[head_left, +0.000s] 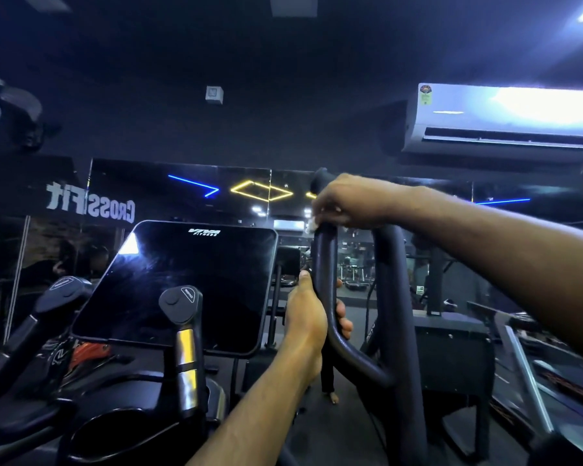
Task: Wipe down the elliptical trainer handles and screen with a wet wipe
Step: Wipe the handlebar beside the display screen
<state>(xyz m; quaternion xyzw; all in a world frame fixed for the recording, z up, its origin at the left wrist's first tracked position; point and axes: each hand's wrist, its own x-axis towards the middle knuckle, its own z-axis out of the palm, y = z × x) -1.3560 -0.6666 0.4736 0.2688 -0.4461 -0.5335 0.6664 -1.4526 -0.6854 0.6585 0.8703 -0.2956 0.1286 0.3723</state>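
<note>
The elliptical's right moving handle (324,260) is a black looped bar rising at centre right. My left hand (308,314) grips its lower stretch, thumb up and fingers wrapped round it. Higher on the same bar, my right hand (345,201) grips near the top with a small white wet wipe (313,224) peeking out under the fingers. The dark glossy screen (182,284) tilts at centre left, unlit. A short fixed grip with metal sensor bands (185,334) stands in front of it, and a second one (63,290) is at the left.
A mirror wall ahead reflects neon lines and gym machines. An air conditioner (498,119) hangs at the upper right. A cup holder (122,428) sits low on the console, and another machine's frame (519,358) stands on the right.
</note>
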